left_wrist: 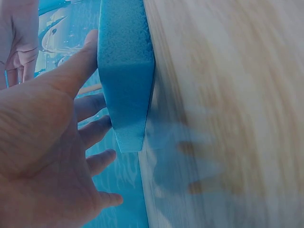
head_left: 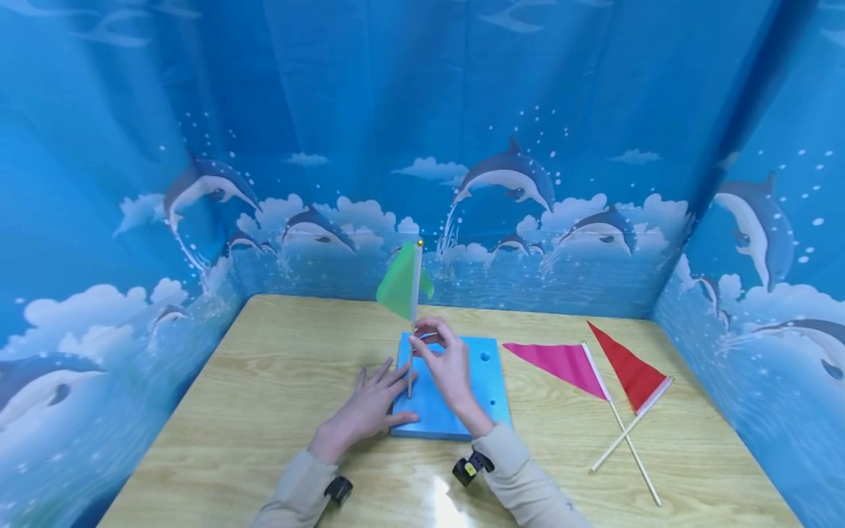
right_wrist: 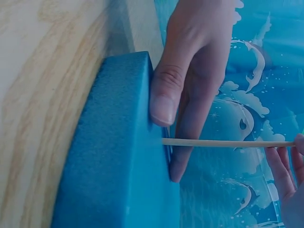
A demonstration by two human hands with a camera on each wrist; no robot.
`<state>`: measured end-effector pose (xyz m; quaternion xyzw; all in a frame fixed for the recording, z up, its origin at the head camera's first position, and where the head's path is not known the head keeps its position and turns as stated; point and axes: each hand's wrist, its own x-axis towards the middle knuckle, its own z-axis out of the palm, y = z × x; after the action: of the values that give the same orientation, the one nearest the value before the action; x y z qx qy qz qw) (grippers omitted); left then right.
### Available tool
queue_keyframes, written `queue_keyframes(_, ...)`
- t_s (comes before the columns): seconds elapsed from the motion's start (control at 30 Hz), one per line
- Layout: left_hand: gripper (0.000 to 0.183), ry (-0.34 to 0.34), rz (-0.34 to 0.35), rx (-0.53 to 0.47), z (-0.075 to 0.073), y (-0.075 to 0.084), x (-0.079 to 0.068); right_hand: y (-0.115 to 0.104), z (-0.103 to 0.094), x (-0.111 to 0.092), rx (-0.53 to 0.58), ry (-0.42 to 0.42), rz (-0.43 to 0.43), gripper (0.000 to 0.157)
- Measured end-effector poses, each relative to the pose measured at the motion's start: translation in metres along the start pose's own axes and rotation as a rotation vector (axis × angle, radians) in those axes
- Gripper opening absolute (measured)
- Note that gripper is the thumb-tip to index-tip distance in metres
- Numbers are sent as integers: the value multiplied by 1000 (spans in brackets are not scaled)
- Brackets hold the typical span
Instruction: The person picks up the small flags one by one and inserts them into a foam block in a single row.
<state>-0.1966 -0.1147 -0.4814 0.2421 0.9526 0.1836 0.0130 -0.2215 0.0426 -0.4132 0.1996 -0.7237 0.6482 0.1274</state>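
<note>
A green pennant flag (head_left: 399,282) stands nearly upright over a blue foam block (head_left: 485,381). My right hand (head_left: 450,367) pinches its thin wooden stick (right_wrist: 223,143) partway up, between thumb and fingertips. The stick's lower end meets the block's top face near its left side. My left hand (head_left: 372,407) rests at the block's left edge, fingers spread and fairly straight. In the left wrist view, its thumb lies along the side of the foam block (left_wrist: 126,85). The right wrist view has the left hand (right_wrist: 190,71) beside the foot of the stick.
To the right on the wooden table (head_left: 264,381), a pink pennant flag (head_left: 564,365) and a red pennant flag (head_left: 630,370) lie with their sticks crossed. Two holes, one larger (head_left: 485,356) and one smaller (head_left: 492,402), show in the block. A dolphin-printed curtain (head_left: 370,110) surrounds the table.
</note>
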Motion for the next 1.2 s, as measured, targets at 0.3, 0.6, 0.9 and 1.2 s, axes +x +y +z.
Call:
queue_keyframes(0.3, 74, -4, 4, 7, 0, 0, -1, 5, 2, -7, -9, -14, 9, 21)
queue_keyframes(0.6, 74, -5, 9, -2, -1, 0, -2, 29, 5, -10, -64, 0, 4, 24)
queue_keyframes(0.9, 74, -8, 12, 3, -1, 0, -2, 44, 4, -9, -71, 14, 5, 23)
queue_keyframes(1.2, 74, -9, 7, -1, -2, 1, -2, 25, 2, -11, -53, 8, -4, 23)
